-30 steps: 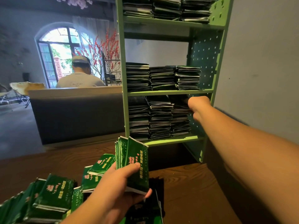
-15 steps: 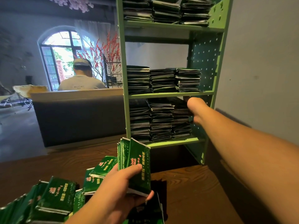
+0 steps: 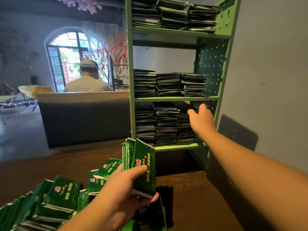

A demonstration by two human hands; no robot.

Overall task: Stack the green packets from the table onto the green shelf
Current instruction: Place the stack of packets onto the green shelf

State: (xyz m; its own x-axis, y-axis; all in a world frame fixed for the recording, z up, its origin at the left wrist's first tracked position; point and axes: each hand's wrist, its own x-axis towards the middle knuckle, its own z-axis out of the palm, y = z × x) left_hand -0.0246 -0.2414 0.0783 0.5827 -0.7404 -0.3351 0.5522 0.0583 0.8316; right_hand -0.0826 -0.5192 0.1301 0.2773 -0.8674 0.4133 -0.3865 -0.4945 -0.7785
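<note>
Since the earlier frames the right hand (image 3: 200, 120) has pulled back out of the lowest visible shelf bay, and its fingers are now spread and loose, holding nothing, just in front of the right-hand stack there. The left hand (image 3: 126, 185) grips a bundle of green packets (image 3: 141, 165) above the wooden table (image 3: 191, 194), thumb across the front face, fingers underneath. The bundle stands nearly upright, long axis vertical, printed face turned toward the camera; it carries a red emblem and columns of pale characters too small to read. More loose packets (image 3: 55, 197) lie in a heap on the table to the left. On the green shelf (image 3: 176, 98), three bays hold flat stacks with their edges outward. Beyond a counter (image 3: 83, 95), a seated person's shirt (image 3: 87, 87) bears small, illegible lettering.
</note>
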